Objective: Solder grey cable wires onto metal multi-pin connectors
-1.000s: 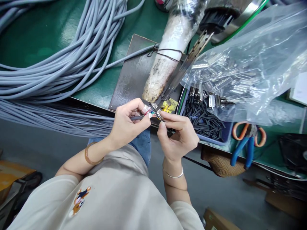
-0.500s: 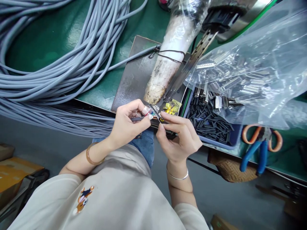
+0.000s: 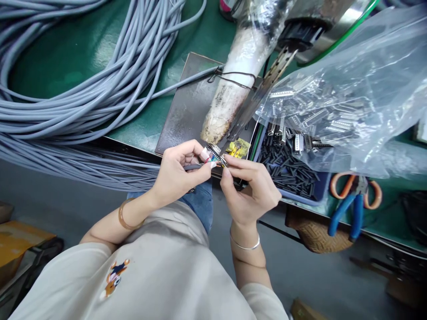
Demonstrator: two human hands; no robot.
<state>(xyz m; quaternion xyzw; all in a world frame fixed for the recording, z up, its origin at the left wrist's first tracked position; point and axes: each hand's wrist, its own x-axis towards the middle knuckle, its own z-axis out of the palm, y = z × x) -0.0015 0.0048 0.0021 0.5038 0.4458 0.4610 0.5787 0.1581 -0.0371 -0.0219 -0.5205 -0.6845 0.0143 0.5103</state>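
Note:
My left hand (image 3: 180,171) is closed, its thumb and index finger pinching thin coloured wires (image 3: 208,158) from a grey cable (image 3: 192,167). White wrapping covers one of its fingertips. Just beyond the wires is a metal multi-pin connector (image 3: 215,150). At the connector's right end, my right hand (image 3: 251,189) pinches it between thumb and fingers. Fingertips partly hide the wire ends. Right above the connector are a stained, white-wrapped tube (image 3: 230,84) and a long perforated metal shaft (image 3: 263,89) resembling a soldering iron.
Large coils of grey cable (image 3: 133,75) cover the bench's left side. A blue tray (image 3: 322,189) holds short black sleeves (image 3: 287,169), with a clear bag of connectors (image 3: 320,106) over it. Pliers (image 3: 350,206) lie at the right edge. Yellow pieces (image 3: 238,148) sit on a dark plate (image 3: 180,106).
The right thumb has come up to the fingers at the connector's end. The grey cable now shows more plainly in my left hand. The whole view has shifted slightly.

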